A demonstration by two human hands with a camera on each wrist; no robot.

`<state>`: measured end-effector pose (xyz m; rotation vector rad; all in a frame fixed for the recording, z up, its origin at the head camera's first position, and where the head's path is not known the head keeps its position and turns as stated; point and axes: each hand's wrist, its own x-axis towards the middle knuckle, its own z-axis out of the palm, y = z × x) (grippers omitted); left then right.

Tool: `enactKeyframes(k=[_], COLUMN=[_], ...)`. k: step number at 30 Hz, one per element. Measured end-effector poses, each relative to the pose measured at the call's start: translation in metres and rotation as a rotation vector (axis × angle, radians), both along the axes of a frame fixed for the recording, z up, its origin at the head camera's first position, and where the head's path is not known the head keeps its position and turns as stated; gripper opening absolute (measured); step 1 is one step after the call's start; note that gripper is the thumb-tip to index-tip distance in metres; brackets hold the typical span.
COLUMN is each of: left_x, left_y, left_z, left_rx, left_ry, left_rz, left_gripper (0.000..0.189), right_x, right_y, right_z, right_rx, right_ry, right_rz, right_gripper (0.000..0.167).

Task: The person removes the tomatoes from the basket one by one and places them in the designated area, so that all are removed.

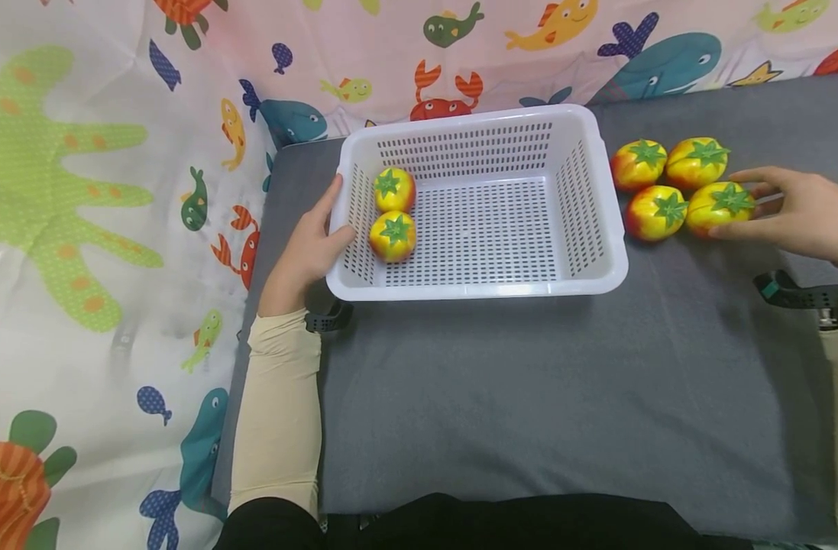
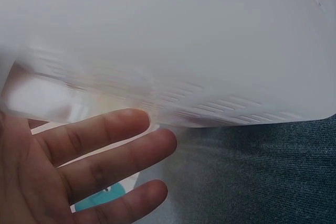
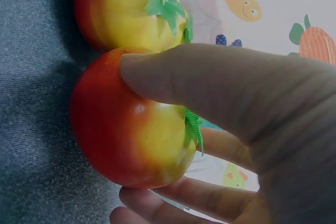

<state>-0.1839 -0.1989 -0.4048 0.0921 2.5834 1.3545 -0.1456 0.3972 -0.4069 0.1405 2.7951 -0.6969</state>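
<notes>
My left hand (image 1: 310,248) holds the left end of a white plastic basket (image 1: 477,291), thumb over the rim and fingers along the outside. In the left wrist view, three fingers (image 2: 126,156) extend beneath the rim by the slotted wall. Two red-and-yellow toy tomatoes (image 1: 394,190) with green leaf tops sit inside, against the basket's left end. Right of the basket, my right hand (image 1: 797,210) grips the nearest-right toy tomato (image 1: 721,208) of a cluster. The right wrist view has the thumb on that tomato's (image 3: 131,124) red side and fingers on the opposite side.
Three other toy tomatoes (image 1: 657,213) stand close against the gripped one, near the basket's right wall. Grey cloth (image 1: 494,397) covers the table. A curtain (image 1: 384,46) printed with sea animals hangs behind and along the left edge.
</notes>
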Motion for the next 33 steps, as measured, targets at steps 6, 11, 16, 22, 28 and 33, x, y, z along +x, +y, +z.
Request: enactKeyframes(k=[6,11,16,22,28,33], left_x=[0.001,0.001,0.001,0.001,0.001,0.000], left_y=[0.000,0.000,0.000,0.000,-0.001,0.000], left_z=[0.001,0.001,0.001,0.000,0.000,0.000], left_rx=[0.007,0.007,0.002,0.003,0.006,0.018], left_ry=[-0.001,0.006,0.019,0.018,0.015,0.007], left_rz=[-0.001,-0.008,-0.013,-0.006,-0.005,-0.008], left_gripper=[0.088,0.088,0.088,0.088,0.088,0.088], right_x=[-0.001,-0.002,-0.004,-0.002,-0.002,-0.004], right_y=[-0.001,0.000,0.004,0.004,-0.006,-0.012], right_z=[-0.003,-0.006,-0.011,-0.004,0.015,0.025], right_rx=[-0.001,-0.015,-0.026,0.006,0.079,0.082], right_ry=[-0.012,-0.020,-0.012,0.016,0.091,0.111], right_rz=[-0.002,-0.008,-0.025,-0.047,-0.044,-0.055], right_gripper=[0.091,0.094,0.097,0.095,0.086,0.080])
